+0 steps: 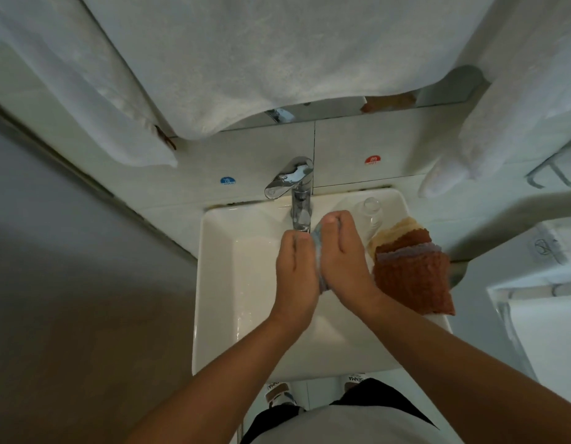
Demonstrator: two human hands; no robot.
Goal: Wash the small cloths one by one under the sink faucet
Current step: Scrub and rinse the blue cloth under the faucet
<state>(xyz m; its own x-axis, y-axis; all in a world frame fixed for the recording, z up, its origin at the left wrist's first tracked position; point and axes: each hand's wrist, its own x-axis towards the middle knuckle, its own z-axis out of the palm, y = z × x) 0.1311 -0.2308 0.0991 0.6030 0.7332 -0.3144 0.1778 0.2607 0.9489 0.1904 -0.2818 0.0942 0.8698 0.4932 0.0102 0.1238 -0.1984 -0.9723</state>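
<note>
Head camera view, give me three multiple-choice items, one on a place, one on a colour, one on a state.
1. Where is the stack of small waffle-weave cloths?
A. on the white ceramic sink's right rim
B. on the floor
C. on the chrome faucet

2. What colour is the stack's top cloth?
A. green
B. rust brown
C. black

3. How is the pale blue-grey cloth held?
A. lying in the basin
B. hanging from the faucet
C. pressed between left hand and right hand

A: it rests on the right rim. B: the top cloth is rust brown. C: both hands sandwich it.
</note>
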